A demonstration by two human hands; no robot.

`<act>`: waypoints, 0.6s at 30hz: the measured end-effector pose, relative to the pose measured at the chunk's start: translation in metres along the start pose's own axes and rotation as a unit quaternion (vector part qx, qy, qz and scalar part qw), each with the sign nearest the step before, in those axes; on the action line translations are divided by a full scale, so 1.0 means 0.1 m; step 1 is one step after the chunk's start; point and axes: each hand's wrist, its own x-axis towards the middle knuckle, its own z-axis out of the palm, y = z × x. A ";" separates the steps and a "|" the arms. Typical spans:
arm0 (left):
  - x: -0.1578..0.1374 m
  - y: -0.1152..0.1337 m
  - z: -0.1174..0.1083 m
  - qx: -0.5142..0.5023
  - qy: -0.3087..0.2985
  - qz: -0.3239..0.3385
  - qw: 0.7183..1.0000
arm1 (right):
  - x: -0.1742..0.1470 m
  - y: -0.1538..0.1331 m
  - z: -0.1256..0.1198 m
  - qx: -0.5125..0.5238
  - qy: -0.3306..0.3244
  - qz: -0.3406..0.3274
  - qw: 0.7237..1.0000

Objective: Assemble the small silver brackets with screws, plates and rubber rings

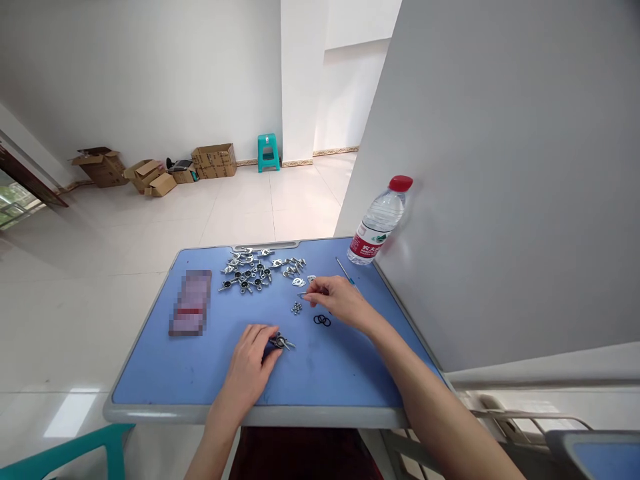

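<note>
My left hand [253, 357] is closed round a small metal fitting [281, 342] with a round dark opening and thin prongs, low over the blue desktop. Further up, my right hand [333, 297] pinches a small flat metal plate [302, 295], partly hidden by the fingertips. Just beyond those fingers lie loose oval metal plates [299, 282]. A little pile of tiny metal nuts or screws [297, 308] sits below the right fingertips. Several black rubber rings [322, 321] rest beneath the right hand. Metal fittings with dark round centres [249, 275] are spread at the desk's far side.
A water bottle [380, 221] with a red cap stands at the far right, near a grey wall panel. The screwdriver-like blue tool [347, 272] lies close to it. At left is a blurred-out purple rectangular item [191, 302]. Cardboard boxes [215, 161] and a green stool [269, 152] stand beyond.
</note>
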 end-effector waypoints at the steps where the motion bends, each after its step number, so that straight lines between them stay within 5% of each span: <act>1: 0.00 0.01 0.00 -0.002 0.000 -0.002 1.000 | -0.02 -0.01 0.01 0.050 -0.014 -0.007 0.999; 6: 0.00 0.03 -0.01 -0.003 0.001 -0.013 1.000 | -0.10 -0.05 0.08 0.153 -0.115 -0.024 0.981; 13: 0.00 0.02 0.00 0.005 -0.003 -0.005 1.000 | -0.26 -0.20 0.10 0.026 -0.221 -0.118 0.968; 18: 0.00 0.02 0.00 0.008 -0.007 -0.005 1.000 | -0.30 -0.24 0.17 -0.038 -0.225 -0.153 0.961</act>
